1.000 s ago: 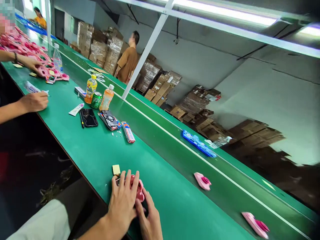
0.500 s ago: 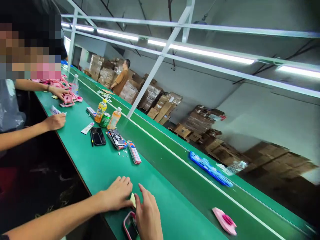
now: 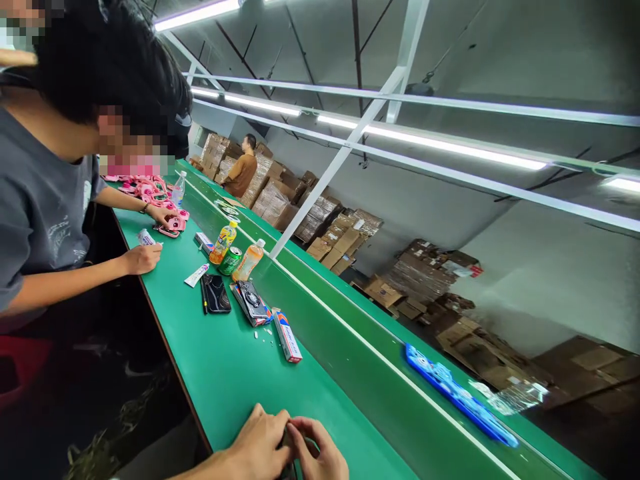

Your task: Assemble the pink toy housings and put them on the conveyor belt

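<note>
My left hand is at the bottom of the view, its fingers bent and closed. Beside it, my right hand has thumb and fingers pinched together, and the fingertips of both hands meet. Between them shows a sliver of a dark object, mostly covered by the fingers, so its kind is unclear. Farther up the green table, nearest to my hands, lies a white, red and blue small box. Small white bits are scattered next to it.
A black phone, a tube, a green can and drink bottles stand or lie farther up. At left a co-worker handles pink cases. A blue item lies on the conveyor belt.
My hands have come together, fingertips now meeting. The pink-rimmed case and pale yellow piece seen by them no longer show. The view has shifted; the pink item on the belt is out of frame.
</note>
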Motion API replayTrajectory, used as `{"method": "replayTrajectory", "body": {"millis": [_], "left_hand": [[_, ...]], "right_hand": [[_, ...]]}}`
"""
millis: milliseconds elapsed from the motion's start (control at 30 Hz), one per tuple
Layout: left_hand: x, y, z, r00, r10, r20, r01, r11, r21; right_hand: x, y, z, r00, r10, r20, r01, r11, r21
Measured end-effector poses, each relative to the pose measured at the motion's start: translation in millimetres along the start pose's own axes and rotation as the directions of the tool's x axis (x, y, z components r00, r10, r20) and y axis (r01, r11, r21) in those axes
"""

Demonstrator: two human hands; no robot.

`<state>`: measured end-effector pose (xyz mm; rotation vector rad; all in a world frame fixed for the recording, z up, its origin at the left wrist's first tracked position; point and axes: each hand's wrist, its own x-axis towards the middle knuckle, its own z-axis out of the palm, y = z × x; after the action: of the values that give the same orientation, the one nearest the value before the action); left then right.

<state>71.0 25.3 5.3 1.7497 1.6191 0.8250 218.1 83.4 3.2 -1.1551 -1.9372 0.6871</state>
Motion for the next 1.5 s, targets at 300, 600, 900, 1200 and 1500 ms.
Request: {"method": "replayTrajectory", "body": {"millis": [300, 600, 900, 1200, 1500], "left_hand": [[-6, -1, -3.8, 0.999, 0.009, -0.053, -0.010, 1.000, -0.028], [-11, -8, -10.9, 0.998, 0.065, 0.023, -0.063, 0.995, -0.083], [-5, -10, -12.6, 1.000, 0.013, 0.024, -0.007, 0.979, -0.204], [12, -23, -31.7, 0.995, -0.044, 0.085, 0.090, 0.745, -0.660], [-4, -13, -39.9, 0.969, -0.020, 0.246, 0.171, 0.773, -0.611]], "right_hand": [[-8, -21, 0, 0.872, -0.488, 0.019, 0.445, 0.778, -0.444], [-12, -44, 5, 0.952, -0.295, 0.083, 0.290, 0.779, -0.556], [-17, -44, -3, 0.911, -0.292, 0.292, 0.410, 0.730, -0.547], [-45, -88, -24, 0.882, -0.337, 0.329, 0.465, 0.738, -0.489], [-375, -56, -101, 0.731, 0.084, -0.677, -0.580, 0.599, -0.552]]}}
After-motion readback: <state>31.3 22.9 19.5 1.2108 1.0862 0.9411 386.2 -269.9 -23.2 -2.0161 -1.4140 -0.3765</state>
